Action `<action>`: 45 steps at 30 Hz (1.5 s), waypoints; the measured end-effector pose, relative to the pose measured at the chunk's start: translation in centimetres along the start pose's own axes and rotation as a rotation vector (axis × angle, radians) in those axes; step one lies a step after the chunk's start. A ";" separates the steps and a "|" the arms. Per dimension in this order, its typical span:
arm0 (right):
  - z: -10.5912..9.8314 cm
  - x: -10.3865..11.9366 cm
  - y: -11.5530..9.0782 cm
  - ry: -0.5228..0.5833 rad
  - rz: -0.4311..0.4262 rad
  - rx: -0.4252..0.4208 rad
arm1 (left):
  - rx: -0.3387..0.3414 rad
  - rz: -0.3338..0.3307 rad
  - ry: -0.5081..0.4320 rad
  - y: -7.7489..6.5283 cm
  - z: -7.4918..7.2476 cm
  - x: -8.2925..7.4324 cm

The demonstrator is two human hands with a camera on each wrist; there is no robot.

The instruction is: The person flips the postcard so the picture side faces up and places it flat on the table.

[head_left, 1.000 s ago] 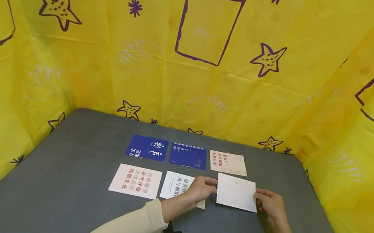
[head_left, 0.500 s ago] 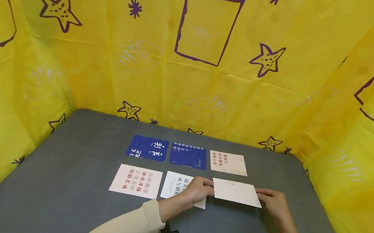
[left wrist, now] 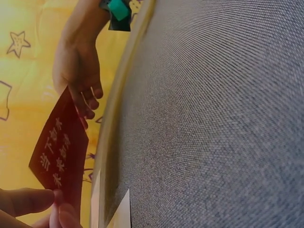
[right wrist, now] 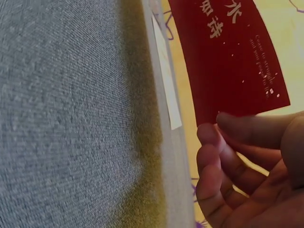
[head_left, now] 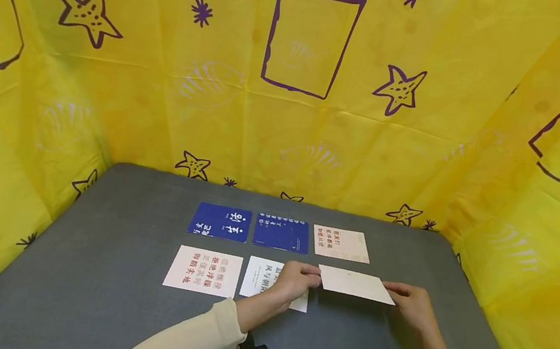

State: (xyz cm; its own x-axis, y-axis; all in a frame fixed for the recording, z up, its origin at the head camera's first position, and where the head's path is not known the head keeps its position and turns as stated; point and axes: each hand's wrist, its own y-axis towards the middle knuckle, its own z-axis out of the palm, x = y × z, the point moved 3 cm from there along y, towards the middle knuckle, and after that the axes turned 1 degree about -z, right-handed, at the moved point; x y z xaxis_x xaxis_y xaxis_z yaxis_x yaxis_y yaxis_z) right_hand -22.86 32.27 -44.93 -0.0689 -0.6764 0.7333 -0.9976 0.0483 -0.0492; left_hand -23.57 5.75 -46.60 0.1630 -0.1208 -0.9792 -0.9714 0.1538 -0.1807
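A postcard (head_left: pixel 355 284) is held above the table between both hands, its pale back facing up in the head view. Its underside is a red postcard face (left wrist: pixel 61 147) with light lettering, seen in the left wrist view and, with small English print, in the right wrist view. My left hand (head_left: pixel 295 282) pinches the card's left edge, thumb against fingers. The right hand (head_left: pixel 411 306) pinches the opposite edge between thumb and index finger. Under the left hand lies a white postcard (head_left: pixel 256 276) with dark characters, partly covered by that hand.
On the grey table (head_left: pixel 97 268) lie a pink postcard (head_left: pixel 202 271), a blue postcard (head_left: pixel 220 222), a second blue postcard (head_left: pixel 282 234) and a pale postcard (head_left: pixel 341 244) in two rows. A yellow patterned cloth (head_left: pixel 158 114) surrounds the table's back and sides.
The held card has tilted flatter, so its pale back looks narrower from the head view. Both hands keep their grip; the right has shifted slightly to the right.
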 end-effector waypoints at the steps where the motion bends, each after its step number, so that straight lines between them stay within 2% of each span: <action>1: 0.0 0.0 0.0 0.009 -0.001 0.002 | -0.003 0.002 -0.014 0.0 0.0 0.0; 7: -0.1 -0.1 0.1 0.058 0.003 0.023 | -0.028 0.021 -0.049 0.2 -0.2 0.0; 13: -0.3 0.0 -0.1 0.064 -0.034 -0.008 | -0.046 0.024 -0.060 0.2 -0.2 -0.1; 19: -0.2 0.1 -0.4 0.121 -0.023 -0.023 | -0.055 0.019 -0.089 0.1 -0.1 -0.1; 24: -0.1 0.3 -0.6 0.117 -0.034 -0.053 | -0.061 0.020 -0.102 0.0 -0.2 -0.1; 31: -0.3 0.7 -0.9 0.123 -0.029 -0.113 | -0.073 -0.013 -0.141 0.2 -0.2 -0.2; 39: -0.4 1.1 -1.2 0.151 -0.029 -0.184 | -0.076 -0.025 -0.141 0.3 -0.3 0.0; 45: -0.3 1.2 -1.4 0.158 -0.010 -0.193 | -0.074 -0.034 -0.139 0.2 -0.3 0.1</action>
State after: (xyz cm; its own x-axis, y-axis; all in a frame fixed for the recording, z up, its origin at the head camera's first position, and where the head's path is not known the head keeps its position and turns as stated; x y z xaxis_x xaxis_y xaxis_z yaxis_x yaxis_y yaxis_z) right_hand -21.55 31.65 -43.75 -0.0428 -0.5549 0.8308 -0.9783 0.1921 0.0779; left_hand -23.83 5.48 -46.74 0.2132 0.0126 -0.9769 -0.9742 0.0783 -0.2116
